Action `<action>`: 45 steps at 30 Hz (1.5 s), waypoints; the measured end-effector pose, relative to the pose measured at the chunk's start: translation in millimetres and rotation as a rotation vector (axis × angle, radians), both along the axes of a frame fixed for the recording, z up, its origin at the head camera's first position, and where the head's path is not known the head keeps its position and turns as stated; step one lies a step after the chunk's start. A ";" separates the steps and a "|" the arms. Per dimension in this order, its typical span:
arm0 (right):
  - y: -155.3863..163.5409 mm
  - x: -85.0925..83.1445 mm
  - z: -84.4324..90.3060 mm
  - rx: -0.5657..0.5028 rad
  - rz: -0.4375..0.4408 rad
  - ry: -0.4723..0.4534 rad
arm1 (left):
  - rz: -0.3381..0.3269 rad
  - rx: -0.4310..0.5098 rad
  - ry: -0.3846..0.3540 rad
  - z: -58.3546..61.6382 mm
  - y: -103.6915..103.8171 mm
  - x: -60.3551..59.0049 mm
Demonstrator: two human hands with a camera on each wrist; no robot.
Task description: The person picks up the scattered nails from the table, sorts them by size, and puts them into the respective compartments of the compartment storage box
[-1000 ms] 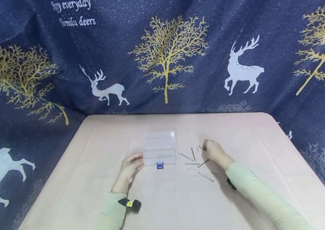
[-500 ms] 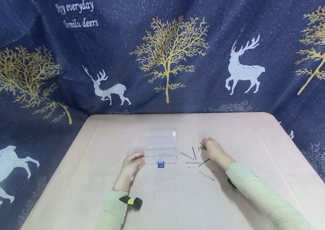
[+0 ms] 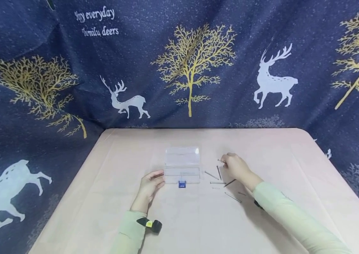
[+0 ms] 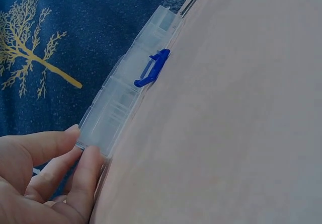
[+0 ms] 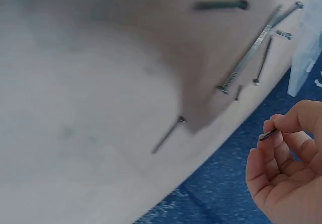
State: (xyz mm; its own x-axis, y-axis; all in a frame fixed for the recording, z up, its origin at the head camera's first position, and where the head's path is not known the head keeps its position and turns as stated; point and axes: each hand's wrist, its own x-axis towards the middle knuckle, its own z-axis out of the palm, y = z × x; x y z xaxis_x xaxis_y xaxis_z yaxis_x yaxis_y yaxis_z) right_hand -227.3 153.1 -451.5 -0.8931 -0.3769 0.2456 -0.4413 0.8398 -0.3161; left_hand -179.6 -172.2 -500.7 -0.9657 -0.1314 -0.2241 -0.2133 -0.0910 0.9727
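Observation:
My left hand [image 3: 149, 185] grips the left end of a clear plastic box [image 4: 100, 116] between thumb and fingers. The box's lid [image 3: 182, 156] stands raised at the back. A blue latch [image 4: 153, 69] hangs at its front. To the right of the box, my right hand [image 3: 238, 167] pinches a thin metal screw [image 5: 267, 134] between thumb and fingertips; its head end pokes out leftward in the head view. Several loose screws [image 3: 232, 197] of different lengths lie between box and right hand, including a long one [image 5: 251, 50]. Part of the held screw is hidden by the fingers.
The pale pink tabletop [image 3: 179, 225] stretches around both hands. A dark blue cloth [image 3: 154, 63] printed with deer and trees hangs along the back and sides. Black straps [image 3: 152, 225] with cameras sit on the wrists.
The head view has shifted slightly. The screw in my right hand has turned nearer to level. A small screw beside the fingertips is no longer visible. My left hand keeps its hold on the box.

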 end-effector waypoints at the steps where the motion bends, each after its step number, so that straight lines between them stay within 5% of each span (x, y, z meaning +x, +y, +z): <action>1: -1.8 0.3 2.4 0.006 0.012 0.018 | 0.003 0.002 -0.002 -0.1 -0.2 -0.2; 17: -46.3 -0.6 18.6 0.120 0.174 0.195 | 0.035 -0.019 0.002 -2.6 0.8 -0.7; 28: -83.3 -1.7 24.1 0.110 0.196 0.125 | 0.016 -0.016 -0.001 -0.2 -0.9 -3.0; 45: -107.0 -12.0 0.9 0.098 0.268 0.130 | 0.033 -0.015 -0.002 -0.6 -0.6 -1.2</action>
